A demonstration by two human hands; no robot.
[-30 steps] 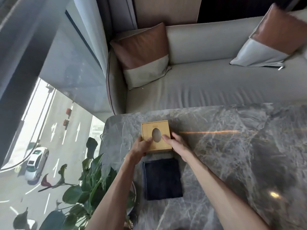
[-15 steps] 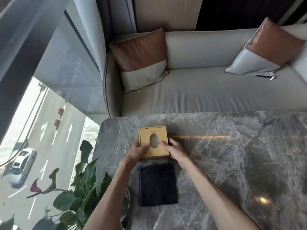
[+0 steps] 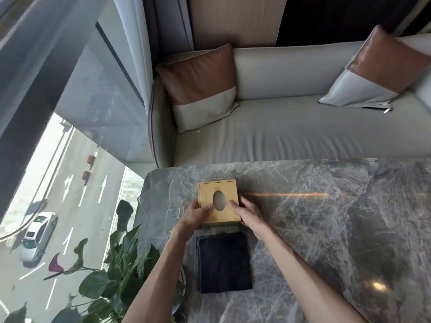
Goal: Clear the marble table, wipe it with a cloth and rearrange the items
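Resting on the desk (image 3: 326,229) near its far left corner, the wooden box (image 3: 218,201) was gripped at opposite sides by the left hand (image 3: 196,214) and right hand (image 3: 250,214), thumbs on its top. A folded dark cloth (image 3: 224,262) lay just nearer. Risk: a leftward shove could strike the clear acrylic piece (image 3: 168,203) beside it, or send it off the edge. The box's oval opening showed no tissue; contents could not be determined.

Table (image 3: 326,229): polished grey veined marble, glossy. Box (image 3: 218,200): matt light wood. Cloth (image 3: 224,262): dark, soft-napped fabric.
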